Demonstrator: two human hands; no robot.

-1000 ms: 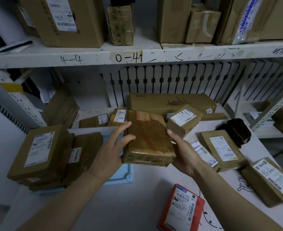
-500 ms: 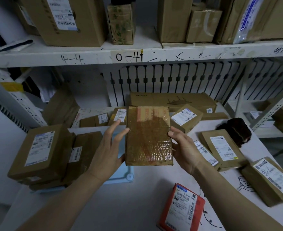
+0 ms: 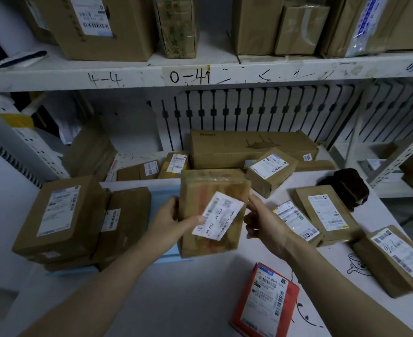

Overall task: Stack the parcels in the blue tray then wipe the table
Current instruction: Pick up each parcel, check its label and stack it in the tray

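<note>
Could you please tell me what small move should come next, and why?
Probably lower the brown parcel onto the bare part of the blue tray, beside the stacked parcels: the left hand and right hand hold it over that spot.

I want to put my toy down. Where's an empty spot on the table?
The bare table in front, between the blue tray and the red parcel. The right side is crowded with labelled parcels, the back with the long box.

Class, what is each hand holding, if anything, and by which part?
A brown parcel: the left hand grips its left edge, thumb on the label; the right hand touches its right edge.
</note>
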